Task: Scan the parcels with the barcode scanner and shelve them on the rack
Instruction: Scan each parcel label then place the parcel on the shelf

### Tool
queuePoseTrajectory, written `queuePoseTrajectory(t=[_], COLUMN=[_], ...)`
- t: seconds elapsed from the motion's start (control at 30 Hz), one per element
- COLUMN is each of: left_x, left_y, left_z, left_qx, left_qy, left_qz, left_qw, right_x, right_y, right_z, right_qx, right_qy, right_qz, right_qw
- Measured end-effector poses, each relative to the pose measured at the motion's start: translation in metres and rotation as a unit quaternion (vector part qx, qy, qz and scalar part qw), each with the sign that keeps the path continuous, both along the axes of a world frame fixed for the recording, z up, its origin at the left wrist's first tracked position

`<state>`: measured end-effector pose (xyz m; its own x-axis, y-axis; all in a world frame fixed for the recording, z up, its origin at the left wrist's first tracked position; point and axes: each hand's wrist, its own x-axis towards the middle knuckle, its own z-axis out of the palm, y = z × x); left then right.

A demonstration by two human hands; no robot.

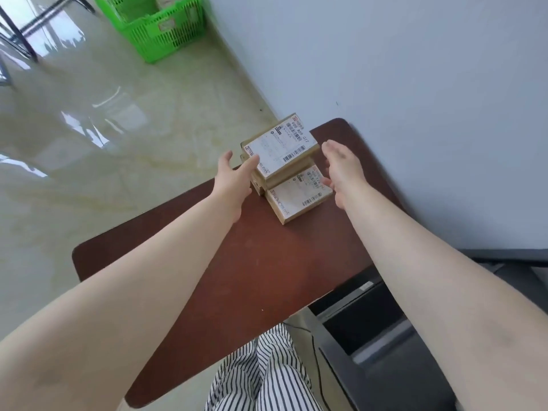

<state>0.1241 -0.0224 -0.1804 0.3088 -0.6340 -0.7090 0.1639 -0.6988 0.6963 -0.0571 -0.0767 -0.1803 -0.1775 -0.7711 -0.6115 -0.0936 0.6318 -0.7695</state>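
- A dark brown table (237, 262) is set against a pale wall (415, 84); glossy tiled floor (103, 143) and a green basket (166, 28) are seen beyond
- Stacked parcels (284, 161) are located at the table's far end, between both hands
- The left hand (234, 176) is spread, fingertips touching the top parcel (280, 146); the right hand (341, 170) is held spread just beside the stack
- Label text is blurred; lower parcels are partly hidden

Both bare forearms stretch from the lower corners toward the frame's center. The left hand (234, 176) is open, thumb raised, fingers extended. The right hand (344, 170), just right of center, is also open, palm facing left, fingers relaxed and slightly curved.
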Motion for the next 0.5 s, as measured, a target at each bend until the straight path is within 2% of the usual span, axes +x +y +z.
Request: queuePoseTrajectory(t=[0.27, 0.5], left_x=[-0.006, -0.019], left_y=[-0.021, -0.002], left_z=[-0.029, -0.019], left_qx=[-0.017, -0.034], left_qy=[-0.006, -0.003], left_qz=[-0.016, 0.017], left_qw=[1.0, 0.999], right_x=[0.011, 0.008], right_y=[-0.02, 0.002], right_z=[-0.036, -0.026], right_qx=[-0.008, -0.039], right_qy=[0.004, -0.038], right_qz=[0.055, 0.012], right_qw=[0.998, 0.998])
